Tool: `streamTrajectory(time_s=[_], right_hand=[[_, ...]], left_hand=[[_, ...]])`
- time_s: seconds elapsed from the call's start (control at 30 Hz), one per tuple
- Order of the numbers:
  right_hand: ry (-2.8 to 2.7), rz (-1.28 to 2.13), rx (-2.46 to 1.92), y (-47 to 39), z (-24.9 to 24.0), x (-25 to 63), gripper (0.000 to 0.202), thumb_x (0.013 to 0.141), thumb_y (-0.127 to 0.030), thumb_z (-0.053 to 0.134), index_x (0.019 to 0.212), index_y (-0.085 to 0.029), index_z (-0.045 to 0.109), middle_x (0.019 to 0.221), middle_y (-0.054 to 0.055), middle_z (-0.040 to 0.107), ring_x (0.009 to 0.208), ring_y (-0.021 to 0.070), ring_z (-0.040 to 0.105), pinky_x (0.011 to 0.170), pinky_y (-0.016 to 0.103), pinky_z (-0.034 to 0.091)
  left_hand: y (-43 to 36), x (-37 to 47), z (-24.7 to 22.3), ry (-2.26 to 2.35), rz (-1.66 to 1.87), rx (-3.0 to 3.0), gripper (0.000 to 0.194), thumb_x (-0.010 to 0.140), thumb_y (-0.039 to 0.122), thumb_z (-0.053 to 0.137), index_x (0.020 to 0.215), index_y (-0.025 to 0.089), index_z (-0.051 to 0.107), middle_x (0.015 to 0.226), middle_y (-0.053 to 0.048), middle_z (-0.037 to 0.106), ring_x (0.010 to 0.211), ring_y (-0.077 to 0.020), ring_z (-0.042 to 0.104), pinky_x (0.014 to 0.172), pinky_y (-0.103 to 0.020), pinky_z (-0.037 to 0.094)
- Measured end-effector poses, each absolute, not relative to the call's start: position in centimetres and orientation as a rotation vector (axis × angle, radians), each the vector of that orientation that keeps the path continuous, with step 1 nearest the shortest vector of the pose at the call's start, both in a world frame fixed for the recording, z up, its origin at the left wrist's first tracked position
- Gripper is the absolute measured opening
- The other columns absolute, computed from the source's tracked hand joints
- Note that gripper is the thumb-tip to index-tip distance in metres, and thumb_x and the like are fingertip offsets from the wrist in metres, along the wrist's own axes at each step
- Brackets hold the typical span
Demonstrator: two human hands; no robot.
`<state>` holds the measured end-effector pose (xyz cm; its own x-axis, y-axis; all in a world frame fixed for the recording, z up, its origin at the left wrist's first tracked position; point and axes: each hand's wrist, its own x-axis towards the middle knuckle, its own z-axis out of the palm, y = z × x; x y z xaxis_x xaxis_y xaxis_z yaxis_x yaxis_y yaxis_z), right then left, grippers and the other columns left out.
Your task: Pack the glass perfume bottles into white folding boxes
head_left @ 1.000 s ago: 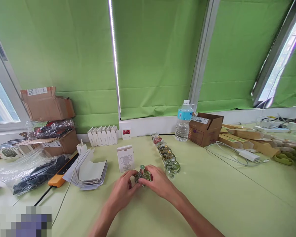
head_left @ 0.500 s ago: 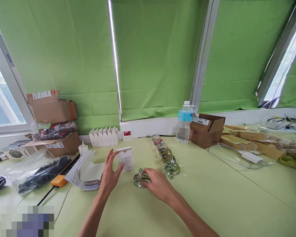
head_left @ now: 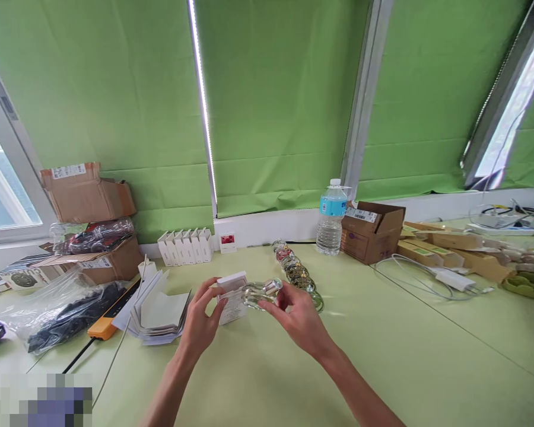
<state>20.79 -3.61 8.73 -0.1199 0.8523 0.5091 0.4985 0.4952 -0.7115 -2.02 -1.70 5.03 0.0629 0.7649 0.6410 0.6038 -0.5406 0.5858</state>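
Note:
My right hand (head_left: 297, 317) is closed around a small round glass bottle with a silver cap, probably a perfume bottle (head_left: 254, 295). The bottle is tipped on its side above the table, cap towards the right hand and base towards the box. A small white carton (head_left: 235, 313) with printed text stands tilted just behind and left of it. Its left edge is between the thumb and fingers of my left hand (head_left: 203, 314), which are closed on it. Behind my right hand runs a row of similar glass bottles (head_left: 296, 270), partly hidden by it.
Flattened white cartons (head_left: 162, 317) lie stacked left of my left hand. Several upright white cartons (head_left: 186, 247) line the back, beside a small card (head_left: 227, 242). A water bottle (head_left: 330, 222) and an open brown box (head_left: 372, 232) stand back right. An orange-ended power strip (head_left: 103, 328) lies left.
My right hand has lifted the glass bottle from the table and tipped it over towards the carton. My left hand has gone from open beside the carton to closed on it; the carton has tilted.

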Motion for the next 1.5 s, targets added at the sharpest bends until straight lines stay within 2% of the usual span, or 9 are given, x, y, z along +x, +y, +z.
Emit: streamTrajectory(time_s=[0.1,0.2,0.33,0.5,0.63,0.7,0.93,1.17,1.5], right_hand=[[-1.667,0.483,-1.061,-3.8,9.0,21.1,0.029,0.083,-0.047,0.06,0.094,-0.02,0.063,0.067,-0.001,0.057,0.059,0.0143,0.051,0.053,0.025,0.043],[-1.645,0.566,-0.971,-4.1,9.2,21.2,0.035,0.083,-0.045,0.061,0.109,-0.022,0.06,0.084,0.003,0.065,0.067,0.0158,0.056,0.056,0.025,0.048],[-1.794,0.596,-0.892,-4.4,9.4,20.9,0.027,0.084,-0.04,0.061,0.106,-0.025,0.062,0.091,0.002,0.066,0.071,0.0155,0.057,0.065,0.027,0.05],[-1.888,0.514,-0.864,-4.3,9.3,20.9,0.021,0.086,-0.035,0.059,0.106,-0.027,0.062,0.109,0.004,0.06,0.075,0.0149,0.056,0.066,0.026,0.051],[-2.011,0.453,-0.902,-4.4,9.3,21.0,0.021,0.088,-0.032,0.057,0.108,-0.029,0.061,0.107,0.003,0.059,0.069,0.0136,0.053,0.066,0.027,0.049],[-2.042,0.432,-0.907,-4.6,9.5,20.9,0.023,0.088,-0.03,0.057,0.111,-0.03,0.06,0.109,0.003,0.059,0.071,0.0138,0.053,0.065,0.026,0.048],[-2.145,0.38,-0.857,-5.3,10.1,20.3,0.026,0.087,-0.021,0.056,0.112,-0.029,0.057,0.109,0.002,0.062,0.099,0.0186,0.055,0.083,0.03,0.047],[-2.189,0.275,-0.876,-5.0,9.3,20.3,0.022,0.087,-0.024,0.058,0.109,-0.024,0.057,0.104,0.004,0.061,0.096,0.0207,0.051,0.086,0.036,0.044],[-2.194,0.197,-0.926,-5.1,8.8,19.7,0.018,0.092,-0.03,0.052,0.108,-0.024,0.058,0.102,0.004,0.059,0.097,0.02,0.052,0.085,0.035,0.044]], left_hand=[[-3.0,-1.5,5.8,1.326,1.327,2.236,0.017,0.09,0.028,0.049,0.091,0.024,0.066,0.132,-0.007,0.052,0.104,-0.0214,0.059,0.089,-0.036,0.048],[-3.9,-0.8,6.0,1.255,1.253,2.263,0.02,0.091,0.026,0.048,0.092,0.025,0.068,0.136,-0.006,0.048,0.099,-0.02,0.06,0.087,-0.035,0.049],[-4.4,-0.3,5.9,1.195,1.248,2.281,0.019,0.09,0.024,0.05,0.094,0.027,0.069,0.132,-0.005,0.05,0.101,-0.0195,0.059,0.088,-0.033,0.049],[-4.4,-0.5,6.0,1.201,1.281,2.251,0.016,0.089,0.027,0.054,0.098,0.026,0.067,0.114,-0.005,0.062,0.105,-0.0206,0.058,0.09,-0.033,0.047],[-4.4,-0.7,5.9,1.252,1.248,2.13,0.033,0.085,0.03,0.059,0.117,0.027,0.056,0.108,-0.003,0.066,0.094,-0.0184,0.062,0.087,-0.033,0.05],[-4.3,-0.7,5.7,1.257,1.238,2.103,0.038,0.084,0.031,0.06,0.121,0.027,0.052,0.108,-0.002,0.066,0.093,-0.0178,0.063,0.088,-0.034,0.05],[-4.7,-0.2,5.4,1.254,1.221,2.109,0.038,0.083,0.03,0.062,0.12,0.027,0.053,0.115,-0.003,0.065,0.102,-0.0193,0.061,0.092,-0.035,0.048],[-5.1,0.0,5.3,1.259,1.211,2.155,0.036,0.086,0.032,0.06,0.121,0.03,0.053,0.114,-0.002,0.065,0.102,-0.0191,0.061,0.091,-0.034,0.048],[-5.1,0.4,5.5,1.279,1.204,2.201,0.035,0.086,0.03,0.059,0.121,0.032,0.053,0.113,0.0,0.065,0.103,-0.0175,0.06,0.089,-0.03,0.047]])
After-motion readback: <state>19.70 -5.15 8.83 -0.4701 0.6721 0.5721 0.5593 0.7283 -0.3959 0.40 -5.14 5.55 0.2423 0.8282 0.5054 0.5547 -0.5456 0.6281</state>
